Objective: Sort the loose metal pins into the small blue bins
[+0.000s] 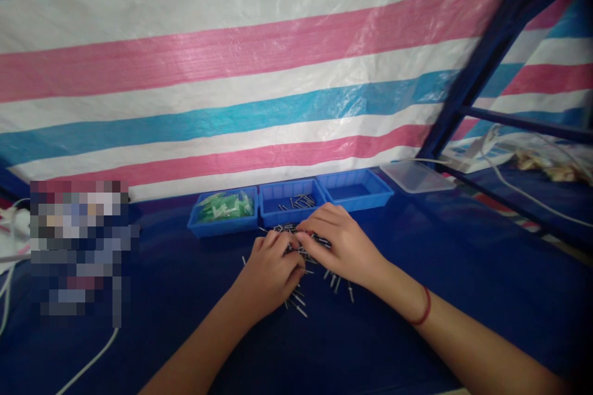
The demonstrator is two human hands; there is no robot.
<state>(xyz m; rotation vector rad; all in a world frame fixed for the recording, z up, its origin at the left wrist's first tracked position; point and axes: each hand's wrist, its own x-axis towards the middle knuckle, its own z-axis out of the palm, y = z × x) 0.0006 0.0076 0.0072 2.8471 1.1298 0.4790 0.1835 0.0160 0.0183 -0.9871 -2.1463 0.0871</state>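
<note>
A loose pile of thin metal blind rivets [306,254] lies on the dark blue tabletop, with several scattered toward me. My left hand [277,262] is curled over the pile's left side, closed around some rivets; its fingertips are partly hidden. From the right, my right hand [340,241] closes over the pile, thumb and fingers bent around rivets that show between them. The two hands nearly touch at the fingertips. Just behind them stands a blue middle bin [273,216] with a few rivets inside.
A blue left bin [199,228] holds green plastic pieces [227,205]. At the right of the row is another blue bin [356,202], beside a clear plastic lid [417,176]. A striped tarp [231,62] hangs behind. White cables [88,361] run at left; a metal frame [482,68] stands right.
</note>
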